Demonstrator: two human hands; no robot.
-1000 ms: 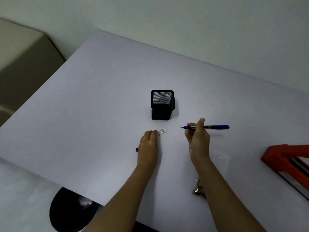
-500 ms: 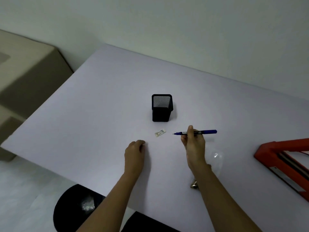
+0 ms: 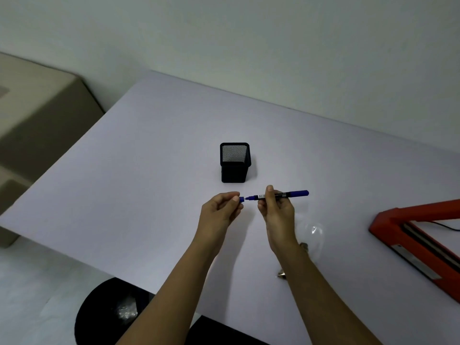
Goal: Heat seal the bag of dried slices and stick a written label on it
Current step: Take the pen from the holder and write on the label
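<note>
My right hand (image 3: 276,210) grips a blue pen (image 3: 292,194) level above the table, its bare tip pointing left. My left hand (image 3: 221,210) pinches the small blue pen cap (image 3: 242,199) just in front of that tip, a narrow gap apart. The clear bag of dried slices (image 3: 310,235) lies on the table behind my right forearm, mostly hidden, with brown slices (image 3: 304,246) showing. The red heat sealer (image 3: 420,241) lies at the right edge. The small written label is hidden behind my hands.
A black mesh pen holder (image 3: 235,162) stands upright just beyond my hands. The white table (image 3: 149,158) ends at a near edge, with a black round bin (image 3: 109,317) below it. A beige box (image 3: 37,115) stands at the left.
My left hand has left the table, picked up the blue cap and risen to meet the pen tip. The right hand with the pen moved slightly up and left. The label is now covered.
</note>
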